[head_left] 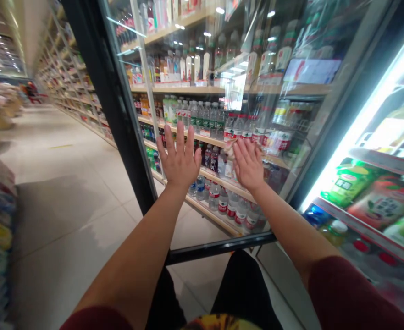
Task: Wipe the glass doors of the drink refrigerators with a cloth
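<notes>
Aisle shelves (67,87): at ten o'clock, long rows run away down the store, packed with goods too small and blurred to tell apart.
Floor (71,197): pale tiles fill the eight o'clock side, with a blurred stack of coloured packs at the far left edge.
Door frame (108,101): a black upright bar slants from eleven o'clock down toward the centre; it edges the glass door.
Left hand (179,158): just left of centre, palm flat toward the glass door, all five fingers spread wide and straight, gripping nothing.
Glass door (291,151): a swung-out cooler door fills twelve to two o'clock; both palms lie against it or just short of it, which I cannot tell.
Bottles (202,114): seen through the glass at twelve o'clock, clear water bottles with green and red labels stand upright in rows on wooden shelves, more rows below them.
Right hand (248,162): just right of centre, beside the left hand and apart from it, fingers extended and close together, flat toward the glass, holding nothing.
Cooler (377,192): at three to four o'clock, the lit open cabinet holds green and red drink packs on its shelves, with capped bottles on the shelf beneath.
</notes>
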Motion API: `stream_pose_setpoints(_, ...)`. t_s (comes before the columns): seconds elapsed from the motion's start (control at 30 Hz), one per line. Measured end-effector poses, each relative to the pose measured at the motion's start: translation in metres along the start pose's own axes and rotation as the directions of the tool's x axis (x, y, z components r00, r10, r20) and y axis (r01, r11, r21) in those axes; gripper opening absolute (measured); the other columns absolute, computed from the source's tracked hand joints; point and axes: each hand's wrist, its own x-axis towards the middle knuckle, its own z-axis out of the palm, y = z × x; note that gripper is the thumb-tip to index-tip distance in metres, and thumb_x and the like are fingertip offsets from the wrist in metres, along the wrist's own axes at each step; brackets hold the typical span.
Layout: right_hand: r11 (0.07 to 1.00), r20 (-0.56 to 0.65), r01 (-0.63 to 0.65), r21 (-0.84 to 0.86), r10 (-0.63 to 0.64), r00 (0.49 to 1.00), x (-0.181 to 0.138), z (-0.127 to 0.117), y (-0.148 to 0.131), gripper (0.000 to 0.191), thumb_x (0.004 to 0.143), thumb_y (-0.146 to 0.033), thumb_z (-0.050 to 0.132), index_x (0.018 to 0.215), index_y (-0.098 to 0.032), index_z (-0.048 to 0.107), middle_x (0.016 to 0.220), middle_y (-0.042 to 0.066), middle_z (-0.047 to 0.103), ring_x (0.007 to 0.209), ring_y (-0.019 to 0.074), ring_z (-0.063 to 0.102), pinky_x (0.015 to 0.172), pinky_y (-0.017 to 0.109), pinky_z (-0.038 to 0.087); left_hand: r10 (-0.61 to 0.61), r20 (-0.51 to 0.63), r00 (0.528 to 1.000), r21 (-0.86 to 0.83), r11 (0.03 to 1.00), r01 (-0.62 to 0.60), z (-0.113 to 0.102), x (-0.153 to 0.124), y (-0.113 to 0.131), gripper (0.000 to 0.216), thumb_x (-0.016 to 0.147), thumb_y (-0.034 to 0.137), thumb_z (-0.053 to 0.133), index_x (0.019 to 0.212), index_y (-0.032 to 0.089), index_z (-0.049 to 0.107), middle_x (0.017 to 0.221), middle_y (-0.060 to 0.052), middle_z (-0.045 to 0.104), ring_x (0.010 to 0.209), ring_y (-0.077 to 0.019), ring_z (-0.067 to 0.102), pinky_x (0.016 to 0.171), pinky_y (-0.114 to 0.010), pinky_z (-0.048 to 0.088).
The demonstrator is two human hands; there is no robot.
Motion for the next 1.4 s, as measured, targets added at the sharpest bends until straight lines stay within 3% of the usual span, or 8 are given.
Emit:
stream_pose_setpoints(0.13,0.973,-0.107,-0.229,-0.001,0.227,0.968,-0.006,0.005,0.011,0.064,0.114,-0.033,0.021,0.174,-0.008,0.020,0.175,0.019,0.022,0.168,0.0275,0.007,0.135,0.061,0.014,-0.014,0.021,1.000,0.004,1.000,0.014,-0.002,0.001,0.002,0.072,0.099,0.034,0.056,0.168,0.028,0.035,0.176,-0.005,0.017,0.168,-0.0339,0.000,0.139,-0.068,-0.003)
stream_pose_setpoints(0.3,0.998,0.017,-0.025,0.049,0.024,1.000,-0.018,0.010,0.017,0.056,0.111,-0.042,0.038,0.164,-0.025,0.048,0.162,0.007,0.050,0.158,0.0188,0.039,0.134,0.040,0.031,-0.026,0.022,0.999,-0.017,0.999,0.027,-0.003,0.000,0.002,0.069,0.101,0.038,0.053,0.167,0.029,0.036,0.176,-0.004,0.019,0.168,-0.0332,0.000,0.139,-0.068,-0.004)
stream_pose_setpoints(0.47,0.974,-0.147,-0.227,0.002,0.225,0.963,-0.021,0.004,0.046,0.067,0.113,-0.031,0.016,0.173,-0.003,0.014,0.174,0.025,0.018,0.168,0.0323,0.003,0.131,0.070,0.014,-0.024,0.020,1.000,-0.029,0.999,0.024,-0.003,0.000,0.002,0.069,0.100,0.037,0.054,0.167,0.027,0.038,0.176,-0.005,0.020,0.168,-0.0347,0.000,0.139,-0.069,-0.004)
stream_pose_setpoints(0.63,0.998,-0.002,-0.065,0.006,0.065,0.998,-0.018,-0.002,0.058,0.058,0.111,-0.046,0.033,0.159,-0.020,0.053,0.161,0.011,0.051,0.160,0.0234,0.037,0.133,0.046,0.032,-0.019,0.008,1.000,-0.032,0.999,0.020,-0.001,0.000,0.001,0.071,0.100,0.036,0.055,0.168,0.027,0.035,0.177,-0.005,0.015,0.168,-0.0352,-0.001,0.138,-0.069,-0.006)
stream_pose_setpoints(0.83,0.961,-0.156,-0.272,-0.058,0.260,0.953,0.028,-0.012,0.054,0.066,0.113,-0.031,0.014,0.174,-0.006,0.009,0.176,0.020,0.015,0.168,0.0280,0.001,0.134,0.064,0.017,-0.010,0.008,1.000,-0.016,1.000,0.010,0.002,0.000,-0.003,0.070,0.100,0.037,0.053,0.167,0.027,0.036,0.177,-0.004,0.017,0.168,-0.0326,-0.005,0.139,-0.067,-0.007)
stream_pose_setpoints(1.03,0.995,0.096,0.093,-0.028,-0.090,0.991,0.080,-0.023,0.019,0.057,0.113,-0.035,0.027,0.167,-0.022,0.040,0.174,0.001,0.031,0.166,0.0180,0.018,0.140,0.044,0.016,-0.008,0.005,1.000,-0.019,1.000,0.009,0.001,0.000,-0.002,0.070,0.101,0.039,0.052,0.168,0.026,0.035,0.177,-0.005,0.014,0.168,-0.0320,-0.006,0.139,-0.065,-0.010)
stream_pose_setpoints(1.2,0.958,-0.050,-0.272,-0.086,0.269,0.962,0.115,-0.026,-0.008,0.063,0.113,-0.030,0.018,0.169,-0.007,0.032,0.176,0.011,0.021,0.167,0.0265,0.013,0.138,0.051,0.016,-0.028,0.053,0.998,0.009,1.000,0.027,-0.003,0.001,0.002,0.071,0.101,0.039,0.050,0.168,0.027,0.033,0.178,-0.003,0.012,0.167,-0.0322,-0.008,0.140,-0.065,-0.010)
stream_pose_setpoints(1.4,0.976,0.107,0.215,-0.034,-0.210,0.972,0.122,-0.031,-0.002,0.056,0.115,-0.035,0.028,0.169,-0.023,0.036,0.174,-0.003,0.029,0.166,0.0152,0.017,0.140,0.042,0.013,-0.014,0.027,1.000,-0.002,1.000,0.014,-0.002,0.000,0.001,0.070,0.101,0.038,0.051,0.168,0.027,0.034,0.177,-0.004,0.013,0.168,-0.0331,-0.005,0.139,-0.067,-0.008)
